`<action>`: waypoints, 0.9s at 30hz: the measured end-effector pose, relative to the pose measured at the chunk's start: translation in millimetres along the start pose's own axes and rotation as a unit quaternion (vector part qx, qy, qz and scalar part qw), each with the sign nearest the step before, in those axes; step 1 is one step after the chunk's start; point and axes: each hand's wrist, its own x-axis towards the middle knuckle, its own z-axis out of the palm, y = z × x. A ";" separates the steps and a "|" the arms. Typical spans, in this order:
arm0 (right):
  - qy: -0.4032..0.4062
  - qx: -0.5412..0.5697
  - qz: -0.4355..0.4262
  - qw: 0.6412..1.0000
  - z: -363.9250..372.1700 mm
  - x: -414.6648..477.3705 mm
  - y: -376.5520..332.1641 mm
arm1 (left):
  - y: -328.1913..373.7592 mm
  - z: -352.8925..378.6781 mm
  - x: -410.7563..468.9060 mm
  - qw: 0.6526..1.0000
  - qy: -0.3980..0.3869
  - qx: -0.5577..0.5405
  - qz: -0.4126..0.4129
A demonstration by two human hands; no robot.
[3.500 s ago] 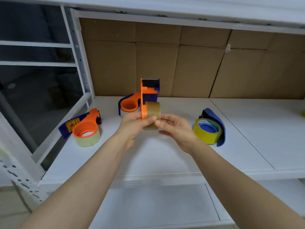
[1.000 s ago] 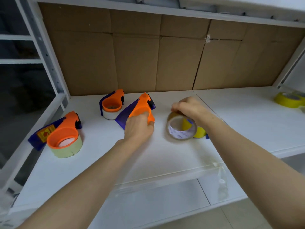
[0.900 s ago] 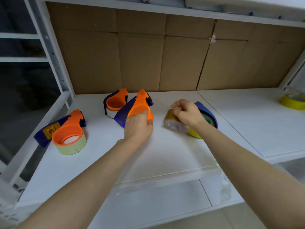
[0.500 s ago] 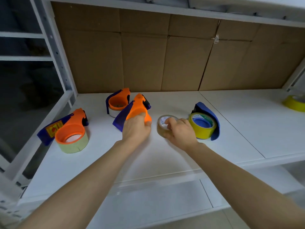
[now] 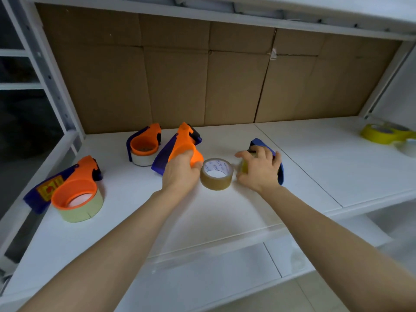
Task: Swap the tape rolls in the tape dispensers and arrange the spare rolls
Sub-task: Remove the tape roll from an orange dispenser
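Head view. Step in hand: roll swap, midway.

- Left hand [image 5: 180, 174] grips the round body of the emptied orange dispenser [image 5: 183, 145], which rests tilted on the white shelf [image 5: 225, 221], centre.
- Brown roll [image 5: 216, 174] is out of it and lies flat on the shelf, core up, between the two hands and just beside the left thumb. Nothing holds it.
- Right hand [image 5: 258, 171] is over the blue dispenser [image 5: 280, 173], fingers splayed across its yellow roll [image 5: 244, 168]. Cannot tell whether they have closed on it.
- Two more loaded orange dispensers: near left [image 5: 76, 194] and far left of centre [image 5: 144, 147]. Spare yellow rolls [image 5: 380, 134] sit far right.

Next move, as I judge it: pull the yellow roll off the blue dispenser's hub. That likely needs the dispenser pinned down, and the left hand is occupied. Then seat the yellow roll in the orange dispenser and the brown roll in the blue one.

Change: 3.5 s ago both hands held the orange dispenser upright with the brown roll still mounted. Half a second ago the right hand was on the brown roll at the shelf. It has since let go and moved right.
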 end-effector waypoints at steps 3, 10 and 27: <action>-0.106 -0.059 0.085 0.989 4.0 1.3 12.9 | 2.1 2.2 0.9 1.000 -0.010 0.001 0.000; -0.079 -0.032 0.115 0.990 8.9 8.4 23.6 | 3.2 5.4 1.4 0.999 -0.018 0.035 0.011; 0.035 -0.093 -0.037 0.994 8.5 0.6 12.1 | -5.7 9.2 -5.2 0.993 -0.022 0.114 -0.016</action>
